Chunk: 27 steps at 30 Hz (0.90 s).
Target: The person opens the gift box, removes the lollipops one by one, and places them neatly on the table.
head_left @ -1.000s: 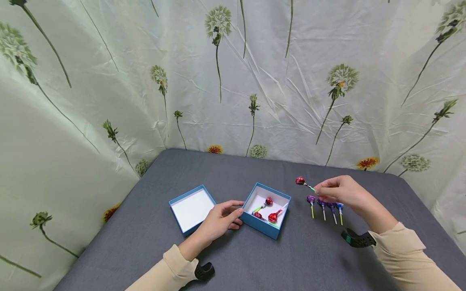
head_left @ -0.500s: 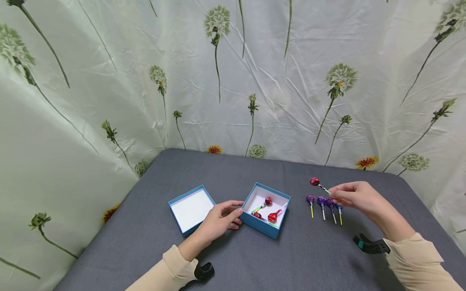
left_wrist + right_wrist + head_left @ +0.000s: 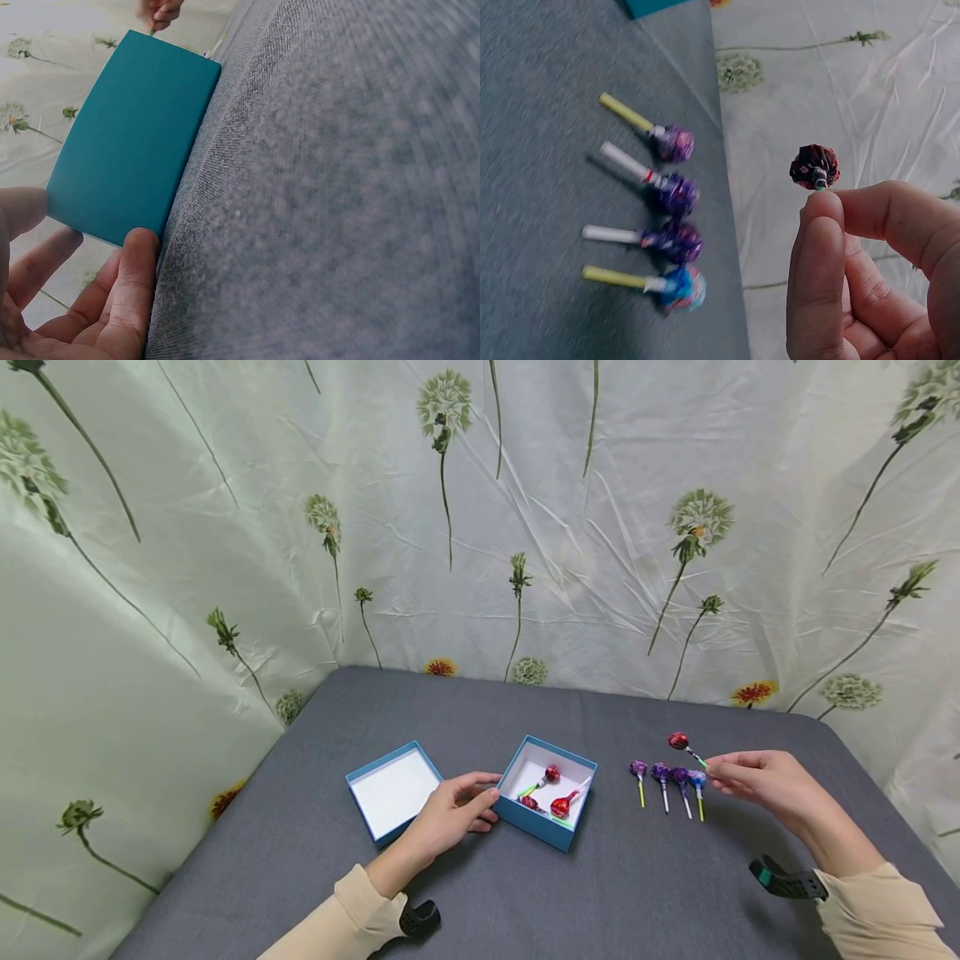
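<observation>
We've got the head view up above the near edge of the desk (image 3: 600, 902), facing forward and down; widest and farthest of the three, both far corners in, curtain (image 3: 555, 510) behind. Left wrist view sits low, skimming the desk top, rolled on its side, looking rightward past the left hand (image 3: 450, 810) at the blue box (image 3: 536, 827), very close. Right wrist view is close behind the right hand (image 3: 772, 785), also rolled, far edge running up the picture, curtain beyond. We see four lollipops (image 3: 661, 772) shared by head and right wrist; the box is in all three.
</observation>
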Each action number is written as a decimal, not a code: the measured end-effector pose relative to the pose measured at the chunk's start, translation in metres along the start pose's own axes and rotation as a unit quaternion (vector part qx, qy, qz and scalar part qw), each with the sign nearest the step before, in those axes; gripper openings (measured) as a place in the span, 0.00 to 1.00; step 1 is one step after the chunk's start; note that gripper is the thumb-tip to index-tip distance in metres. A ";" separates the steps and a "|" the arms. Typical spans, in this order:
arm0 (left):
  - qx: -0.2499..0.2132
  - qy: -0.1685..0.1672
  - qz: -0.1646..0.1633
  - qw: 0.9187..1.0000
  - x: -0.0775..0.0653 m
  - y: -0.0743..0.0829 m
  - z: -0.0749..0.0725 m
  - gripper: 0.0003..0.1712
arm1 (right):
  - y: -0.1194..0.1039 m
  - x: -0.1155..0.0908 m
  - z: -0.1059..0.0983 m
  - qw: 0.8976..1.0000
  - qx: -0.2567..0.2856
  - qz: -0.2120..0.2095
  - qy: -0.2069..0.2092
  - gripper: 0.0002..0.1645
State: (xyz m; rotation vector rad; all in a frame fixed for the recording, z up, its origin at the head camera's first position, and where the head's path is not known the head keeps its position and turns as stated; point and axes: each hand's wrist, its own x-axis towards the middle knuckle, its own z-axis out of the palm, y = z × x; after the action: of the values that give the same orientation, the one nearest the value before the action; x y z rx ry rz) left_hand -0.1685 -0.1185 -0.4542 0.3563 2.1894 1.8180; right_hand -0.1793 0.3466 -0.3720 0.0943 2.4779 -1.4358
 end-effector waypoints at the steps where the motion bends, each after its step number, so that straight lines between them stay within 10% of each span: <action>1: -0.001 -0.001 0.000 1.000 0.000 0.000 0.000 0.25 | 0.003 0.000 -0.001 1.000 0.005 0.005 0.003 0.21; 27: -0.001 0.000 0.002 1.000 -0.001 0.001 0.000 0.25 | 0.060 -0.003 -0.010 0.994 0.064 0.070 0.052 0.18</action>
State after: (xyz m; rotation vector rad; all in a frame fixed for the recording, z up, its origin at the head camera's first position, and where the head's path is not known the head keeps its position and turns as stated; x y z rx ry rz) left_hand -0.1680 -0.1187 -0.4535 0.3593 2.1882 1.8220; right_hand -0.1667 0.3861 -0.4173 0.3715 2.4019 -1.5652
